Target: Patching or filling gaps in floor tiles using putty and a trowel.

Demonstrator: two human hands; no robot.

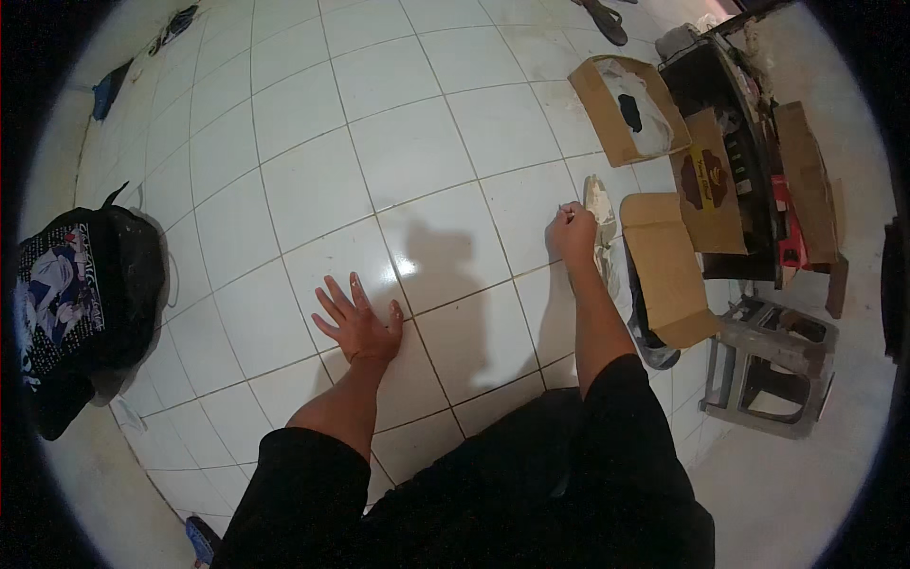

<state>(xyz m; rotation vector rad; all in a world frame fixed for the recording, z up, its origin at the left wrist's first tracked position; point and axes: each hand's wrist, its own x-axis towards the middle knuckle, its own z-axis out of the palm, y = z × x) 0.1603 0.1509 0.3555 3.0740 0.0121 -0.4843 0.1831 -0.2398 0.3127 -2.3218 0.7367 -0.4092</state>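
My left hand (pixel 361 327) has its fingers spread, palm toward the white tiled floor (pixel 417 142). I cannot tell whether it rests on the tiles or hovers just over them. Farther right, my right hand (pixel 575 232) is closed, its thumb and fingers pinched together. Something small may be between its fingertips, but it is too small to name. Just right of that hand lies a long, narrow, crumpled-looking pale piece (pixel 601 213), cream and greenish grey, on the floor. The shadow of my head and body falls between my hands.
On the right are a cardboard box (pixel 604 112) with clear plastic and a black item, a cardboard flap (pixel 659 256), a dark shelf (pixel 725 104) and a grey plastic stool (pixel 773 365). A black printed bag (pixel 123 270) leans at left. A sandal (pixel 605 21) lies far off.
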